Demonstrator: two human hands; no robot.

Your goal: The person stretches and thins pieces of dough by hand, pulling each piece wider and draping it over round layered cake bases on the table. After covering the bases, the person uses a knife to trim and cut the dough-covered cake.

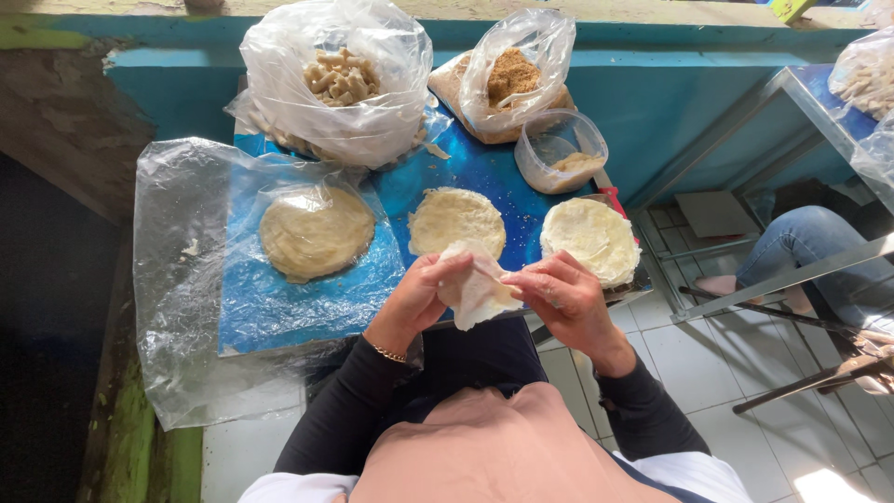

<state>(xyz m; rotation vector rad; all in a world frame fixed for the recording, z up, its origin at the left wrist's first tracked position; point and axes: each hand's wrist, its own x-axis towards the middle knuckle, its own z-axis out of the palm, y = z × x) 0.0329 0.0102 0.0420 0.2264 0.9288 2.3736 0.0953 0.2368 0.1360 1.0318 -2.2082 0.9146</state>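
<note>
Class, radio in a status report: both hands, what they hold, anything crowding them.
Left hand and right hand both gripping one thin wrapper sheet. Held above table edge. Wrapper stacks just beyond; nothing blocking.

We hold one thin, pale, limp wrapper sheet (pixel 477 291) pinched between our left hand (pixel 416 296) and right hand (pixel 562 296), creased and drooping to a point, raised just off the near edge of the blue table (pixel 279 307).

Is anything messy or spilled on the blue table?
Nothing is spilled. The only untidy bit is the clear plastic sheet, which is crumpled and hangs over the blue table's near left edge. Both hands hold a thin wrapper.
</note>
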